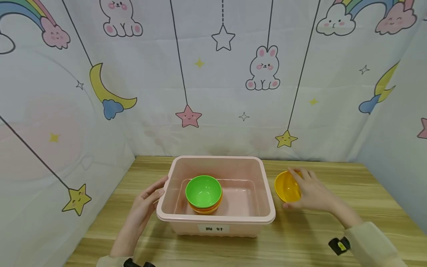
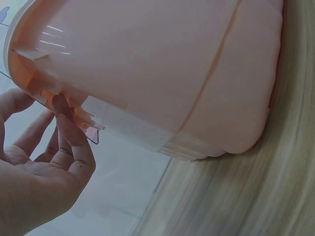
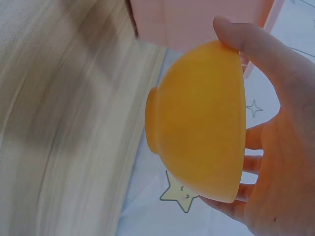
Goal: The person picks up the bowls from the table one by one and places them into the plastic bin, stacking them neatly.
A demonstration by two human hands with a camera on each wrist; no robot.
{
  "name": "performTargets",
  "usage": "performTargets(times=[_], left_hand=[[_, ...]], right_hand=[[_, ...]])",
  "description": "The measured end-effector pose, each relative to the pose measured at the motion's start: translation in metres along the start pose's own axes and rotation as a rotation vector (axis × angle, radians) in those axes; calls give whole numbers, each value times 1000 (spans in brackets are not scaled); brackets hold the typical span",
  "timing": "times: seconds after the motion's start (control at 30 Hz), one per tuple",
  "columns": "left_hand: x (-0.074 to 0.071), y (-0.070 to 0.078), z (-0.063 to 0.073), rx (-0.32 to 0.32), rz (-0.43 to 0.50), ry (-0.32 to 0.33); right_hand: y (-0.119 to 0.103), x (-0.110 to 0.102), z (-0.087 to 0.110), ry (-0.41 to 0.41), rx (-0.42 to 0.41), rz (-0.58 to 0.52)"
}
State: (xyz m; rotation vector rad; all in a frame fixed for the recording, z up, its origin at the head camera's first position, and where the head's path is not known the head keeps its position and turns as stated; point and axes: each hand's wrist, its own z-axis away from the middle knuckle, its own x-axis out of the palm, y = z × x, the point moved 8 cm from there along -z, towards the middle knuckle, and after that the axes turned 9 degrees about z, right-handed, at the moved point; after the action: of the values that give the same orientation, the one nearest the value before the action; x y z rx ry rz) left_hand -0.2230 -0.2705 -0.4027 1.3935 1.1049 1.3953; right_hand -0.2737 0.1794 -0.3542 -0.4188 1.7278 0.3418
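In the head view a pink plastic basin (image 1: 233, 219) stands at the middle of the table. A green bowl (image 1: 204, 191) sits inside, nested on top of orange and yellow bowls (image 1: 205, 210), toward the basin's left. My left hand (image 1: 142, 206) grips the basin's left rim; in the left wrist view its fingers (image 2: 71, 137) curl up under that rim. To the right of the basin, my right hand (image 1: 313, 193) holds a yellow bowl (image 3: 202, 118) across its mouth, thumb on one side of the rim and fingers on the other. The bowl is tilted, its base off the wooden surface.
The wooden table (image 1: 300, 241) runs back to a white cloth backdrop (image 1: 227, 141) printed with stars, moons and rabbits. Cloth walls also close in the left and right sides. A white label (image 1: 214, 228) with dark characters is stuck on the basin's front.
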Motion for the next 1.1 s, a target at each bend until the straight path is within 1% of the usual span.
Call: performTargets(times=[0.1,0.33,0.53,0.73,0.9,1.1], left_hand=[[-1,0,-1,-2,-4,0],[0,2,0,21,4,-18],[1,1,0,10,11,-10],[0,1,0,19,5,-25],[0,1,1,20,0,-32],[0,0,0,12,8,-14]], right_hand=[[-3,-5,3,7,-11,11],[-11,-18,8,28,-42,27],[-19,-33,13,37,-76,58],[-27,-46,17,39,-101,74],[-34,-55,21,83,-124,93],[-40,-63,21,106,-141,109]])
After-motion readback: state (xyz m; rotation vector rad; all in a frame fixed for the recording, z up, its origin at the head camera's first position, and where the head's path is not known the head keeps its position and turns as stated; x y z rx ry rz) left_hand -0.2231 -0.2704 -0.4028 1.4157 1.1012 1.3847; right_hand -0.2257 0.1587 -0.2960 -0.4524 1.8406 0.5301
